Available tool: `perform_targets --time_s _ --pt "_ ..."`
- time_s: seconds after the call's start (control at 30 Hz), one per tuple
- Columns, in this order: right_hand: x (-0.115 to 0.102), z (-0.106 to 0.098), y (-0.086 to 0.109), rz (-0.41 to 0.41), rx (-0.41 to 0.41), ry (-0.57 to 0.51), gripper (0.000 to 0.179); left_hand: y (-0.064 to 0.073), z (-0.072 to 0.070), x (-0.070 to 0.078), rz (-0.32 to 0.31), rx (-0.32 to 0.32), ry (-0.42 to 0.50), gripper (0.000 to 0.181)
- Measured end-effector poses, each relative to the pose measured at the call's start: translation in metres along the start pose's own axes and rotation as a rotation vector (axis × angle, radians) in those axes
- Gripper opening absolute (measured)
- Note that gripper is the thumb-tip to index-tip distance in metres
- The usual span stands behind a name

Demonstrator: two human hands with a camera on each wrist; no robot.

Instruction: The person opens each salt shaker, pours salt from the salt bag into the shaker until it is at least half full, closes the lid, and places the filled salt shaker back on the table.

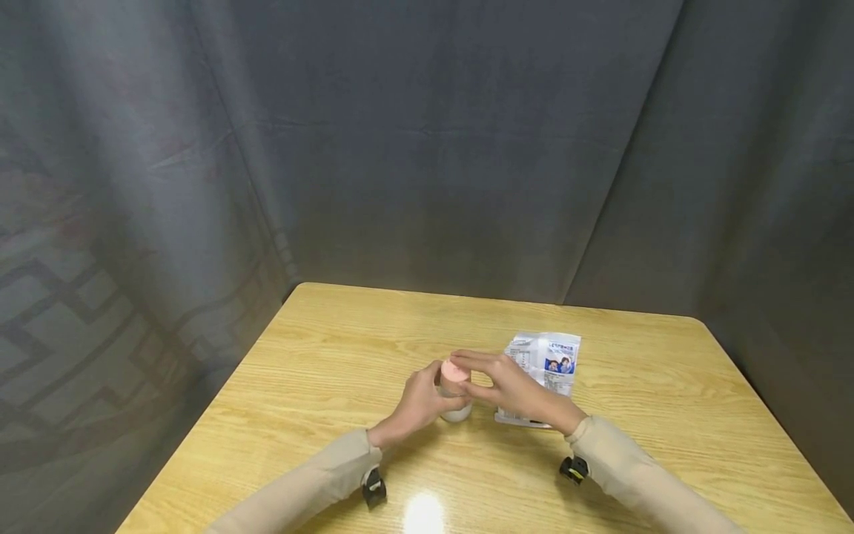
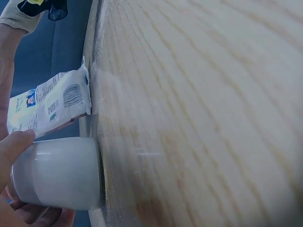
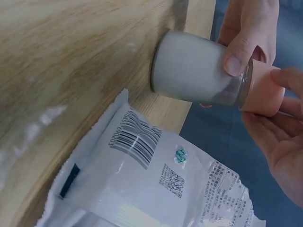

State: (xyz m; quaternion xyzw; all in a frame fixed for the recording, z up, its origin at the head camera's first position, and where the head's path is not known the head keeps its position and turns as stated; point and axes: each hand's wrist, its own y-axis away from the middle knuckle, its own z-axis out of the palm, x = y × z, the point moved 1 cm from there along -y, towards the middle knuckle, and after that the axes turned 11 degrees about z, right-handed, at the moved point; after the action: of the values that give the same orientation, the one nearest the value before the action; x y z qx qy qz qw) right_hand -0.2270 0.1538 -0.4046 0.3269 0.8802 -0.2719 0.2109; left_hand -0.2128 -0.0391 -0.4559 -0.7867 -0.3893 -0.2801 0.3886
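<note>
A clear jar [image 3: 194,68] filled with white contents stands upright on the wooden table, topped by a pink lid [image 1: 457,371]. My left hand [image 1: 420,404] grips the jar just below the lid, its thumb across the near side. From the right, the fingers and thumb of my right hand [image 1: 510,386] pinch the lid around its side. The lid sits on the jar's neck in the right wrist view. Close to the jar's right lies a white printed bag [image 3: 156,175] with a barcode, partly behind my right hand in the head view.
The wooden table [image 1: 320,341] has rounded far corners. Grey curtains [image 1: 427,163] hang behind it and along both sides. A dark wrist device [image 1: 374,487] is strapped at the left sleeve, another dark device [image 1: 574,469] at the right.
</note>
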Motion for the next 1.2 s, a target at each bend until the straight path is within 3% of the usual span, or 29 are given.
perform_targets --time_s 0.37,0.47,0.63,0.7,0.8,1.03,1.2 --pt "0.006 -0.002 -0.002 0.025 -0.055 -0.039 0.043 0.000 -0.001 0.003 -0.037 0.000 -0.008 0.056" --pt "0.006 0.002 -0.001 0.031 0.018 -0.024 0.041 0.000 0.000 0.003 -0.041 0.014 -0.022 0.055" --pt "0.001 0.012 0.003 0.023 0.224 0.028 0.041 0.000 0.001 0.002 -0.050 0.027 -0.043 0.053" --pt "-0.001 0.015 0.004 0.026 0.261 0.048 0.040 0.000 0.001 0.002 -0.051 0.027 -0.050 0.055" --pt "-0.004 0.013 0.003 0.053 0.229 0.041 0.037 -0.001 0.000 0.001 -0.053 0.025 -0.054 0.057" --pt "-0.011 0.000 -0.003 0.119 0.037 -0.049 0.050 -0.001 -0.001 0.001 -0.036 0.010 -0.047 0.053" --pt "-0.012 -0.001 -0.005 0.133 0.017 -0.043 0.042 -0.001 0.000 0.000 -0.018 0.007 -0.048 0.052"
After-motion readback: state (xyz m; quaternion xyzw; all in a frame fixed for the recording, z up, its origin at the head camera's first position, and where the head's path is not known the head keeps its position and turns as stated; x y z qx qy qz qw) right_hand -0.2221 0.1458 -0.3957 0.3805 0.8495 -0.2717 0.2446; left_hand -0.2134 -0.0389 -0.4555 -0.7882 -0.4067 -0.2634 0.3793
